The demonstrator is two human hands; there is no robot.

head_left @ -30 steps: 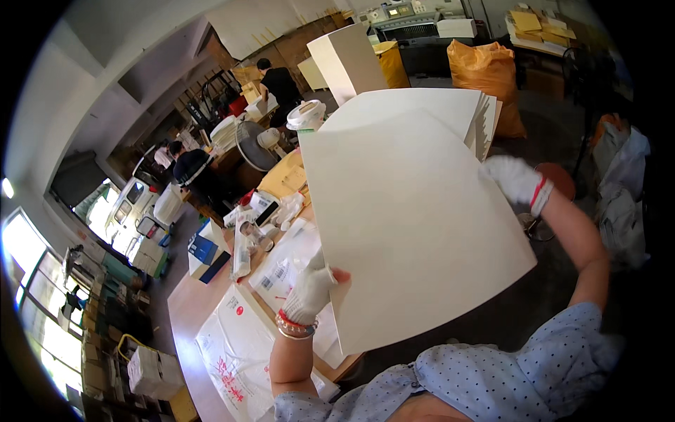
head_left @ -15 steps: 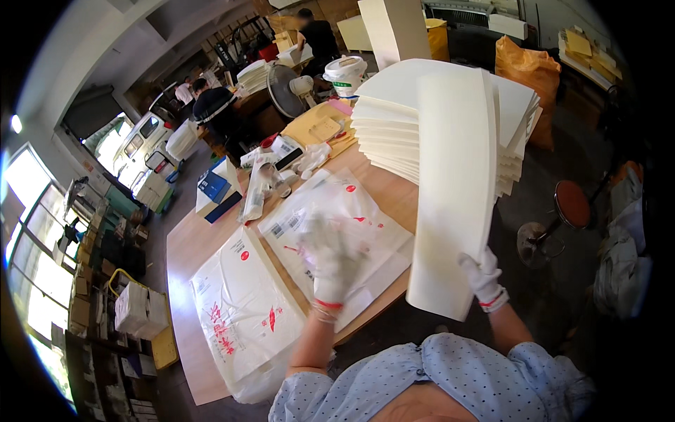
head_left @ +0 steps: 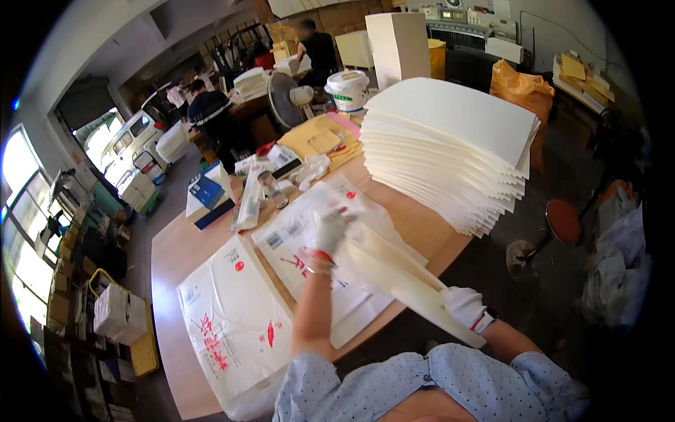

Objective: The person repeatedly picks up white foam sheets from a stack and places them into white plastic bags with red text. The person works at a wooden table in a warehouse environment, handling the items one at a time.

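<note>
Both gloved hands grip a stiff cream sheet (head_left: 401,278), left hand (head_left: 329,231) at its far end, right hand (head_left: 464,307) near, over glossy plastic bags (head_left: 232,316) beside a tall paper stack (head_left: 450,148).

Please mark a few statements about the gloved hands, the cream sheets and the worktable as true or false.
1. Both hands wear white gloves. True: left hand, right hand.
2. The right hand grips the near end of a bundle of cream paper sheets. True.
3. The tall stack of cream sheets stands on the floor. False: it rests on the wooden table.
4. The clear printed plastic bags hang from a wall. False: they lie flat on the table.
5. A white bucket stands beyond the stack. True.
</note>
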